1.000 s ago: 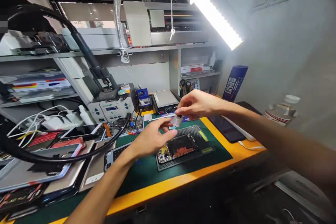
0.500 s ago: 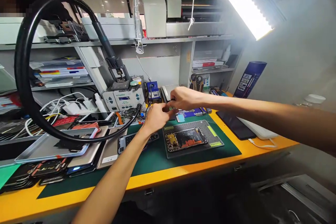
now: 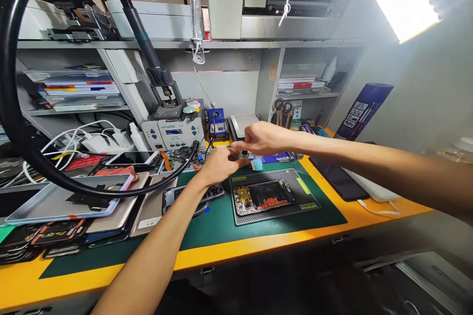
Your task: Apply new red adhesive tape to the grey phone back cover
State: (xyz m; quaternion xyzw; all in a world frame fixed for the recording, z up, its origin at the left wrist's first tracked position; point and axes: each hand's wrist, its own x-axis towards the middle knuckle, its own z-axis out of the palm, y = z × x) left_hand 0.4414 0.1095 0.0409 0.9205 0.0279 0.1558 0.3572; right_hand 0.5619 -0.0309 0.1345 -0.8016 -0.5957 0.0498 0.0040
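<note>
My left hand [image 3: 219, 163] and my right hand [image 3: 261, 139] meet above the back part of the green mat [image 3: 210, 229]. Both have their fingers closed, thumbs and fingertips almost touching. A small dark piece [image 3: 244, 153] shows under the right fingers; its kind and whatever else they grip are hidden. In front of the hands, an opened phone [image 3: 264, 196] lies on a grey perforated pad [image 3: 306, 197], its circuit board and black battery area exposed. Just beyond the pad is a light-blue piece [image 3: 257, 164]. Beside my left wrist lies a dark phone part [image 3: 173, 198].
Stacked phones and tablets, with a pale tray [image 3: 22, 214], crowd the left. A thick black hose [image 3: 9, 108] loops in front of the soldering station [image 3: 173, 134]. A black phone [image 3: 336, 182] and a blue cylinder [image 3: 364, 110] stand to the right.
The view has shifted and tilted down slightly, so shelf and lamp sit higher in the picture. My hands stay together in nearly the same place, with the small dark piece showing more clearly.
</note>
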